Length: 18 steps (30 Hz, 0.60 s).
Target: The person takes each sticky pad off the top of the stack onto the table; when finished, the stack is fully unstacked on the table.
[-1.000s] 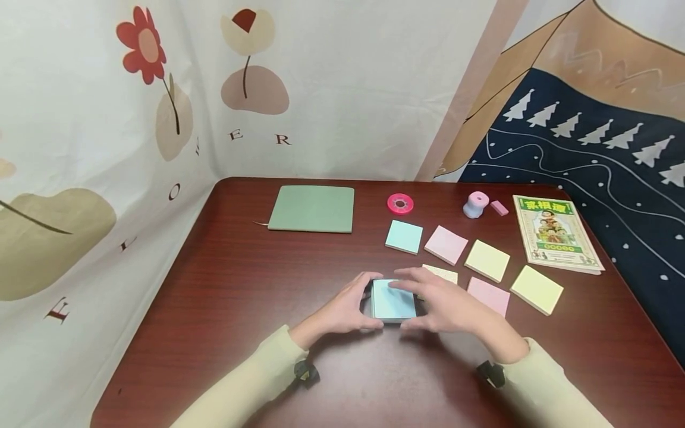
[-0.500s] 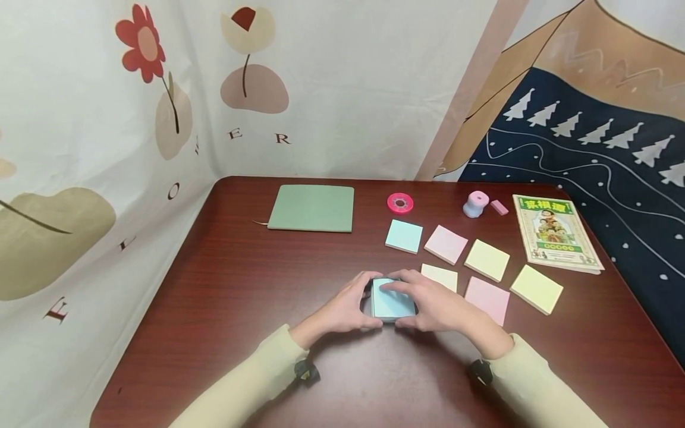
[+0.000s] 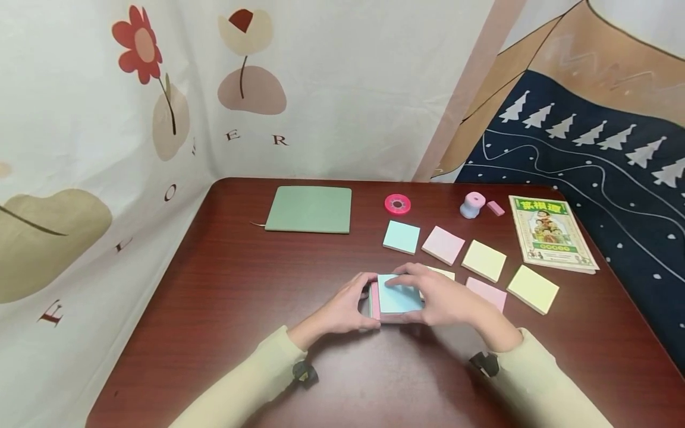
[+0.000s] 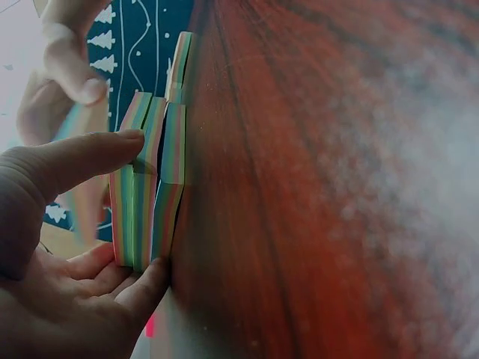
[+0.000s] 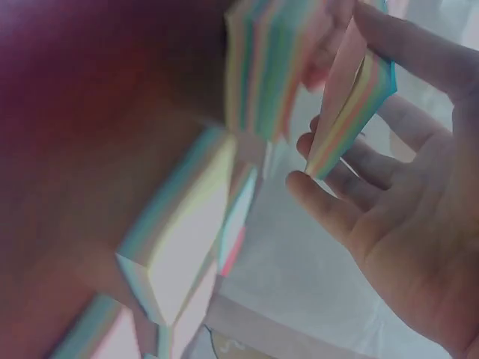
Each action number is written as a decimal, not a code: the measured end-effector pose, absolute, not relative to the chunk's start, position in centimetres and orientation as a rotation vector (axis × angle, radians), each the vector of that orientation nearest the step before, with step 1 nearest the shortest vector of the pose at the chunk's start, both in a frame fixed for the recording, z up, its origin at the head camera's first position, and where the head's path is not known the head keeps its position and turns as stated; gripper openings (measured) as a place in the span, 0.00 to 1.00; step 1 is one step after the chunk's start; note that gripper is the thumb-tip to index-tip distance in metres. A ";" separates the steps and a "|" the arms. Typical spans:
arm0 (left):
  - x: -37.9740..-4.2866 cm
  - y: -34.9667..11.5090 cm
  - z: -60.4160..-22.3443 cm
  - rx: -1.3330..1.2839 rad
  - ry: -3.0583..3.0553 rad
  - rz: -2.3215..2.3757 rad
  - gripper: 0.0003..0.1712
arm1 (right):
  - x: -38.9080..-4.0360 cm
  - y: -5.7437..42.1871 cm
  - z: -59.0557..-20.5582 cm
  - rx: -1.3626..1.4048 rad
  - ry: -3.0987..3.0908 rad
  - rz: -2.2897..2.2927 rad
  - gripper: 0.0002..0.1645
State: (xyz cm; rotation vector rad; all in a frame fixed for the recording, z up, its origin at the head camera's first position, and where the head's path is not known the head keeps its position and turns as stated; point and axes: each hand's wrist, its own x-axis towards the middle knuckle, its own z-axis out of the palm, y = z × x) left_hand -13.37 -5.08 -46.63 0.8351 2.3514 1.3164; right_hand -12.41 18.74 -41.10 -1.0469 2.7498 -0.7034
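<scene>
Near the table's middle, my left hand [image 3: 348, 308] grips a stack of sticky note pads [image 4: 142, 217], thumb on the near side and fingers on the far side. A strip of the stack's pink top [image 3: 376, 300] shows at its left. Between the thumb and fingers of my right hand [image 3: 446, 300] is a blue-topped sticky note pad [image 3: 397, 302], held over the stack and shifted right. In the right wrist view this pad [image 5: 358, 112] is tilted, its edge striped in several colours, and it stands apart from the stack [image 5: 262, 75].
Several loose pads lie to the right, among them a mint one [image 3: 401, 237], a pink one [image 3: 443, 244] and a yellow one [image 3: 533, 289]. Behind are a green notebook [image 3: 308, 209], a red ring-shaped roll [image 3: 398, 204], a pink-and-lilac spool-shaped object [image 3: 473, 205] and a book [image 3: 553, 232].
My right hand first moved left onto the blue-topped pad, then raised it off the stack and shifted it right, uncovering the pink top. My left hand has stayed in place.
</scene>
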 end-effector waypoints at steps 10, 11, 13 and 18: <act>-13.4 -5.2 -46.6 0.821 2.424 1.237 0.49 | -17.2 17.6 -39.3 -1.010 2.772 -0.824 0.35; -13.4 -5.2 -46.6 0.829 2.412 1.253 0.48 | -17.9 17.2 -39.5 -1.007 2.777 -0.815 0.35; -13.4 -5.2 -46.7 0.847 2.386 1.284 0.47 | -19.2 16.4 -39.8 -1.004 2.774 -0.803 0.35; -13.3 -5.1 -46.7 0.859 2.355 1.329 0.46 | -21.8 14.5 -40.8 -1.001 2.757 -0.680 0.33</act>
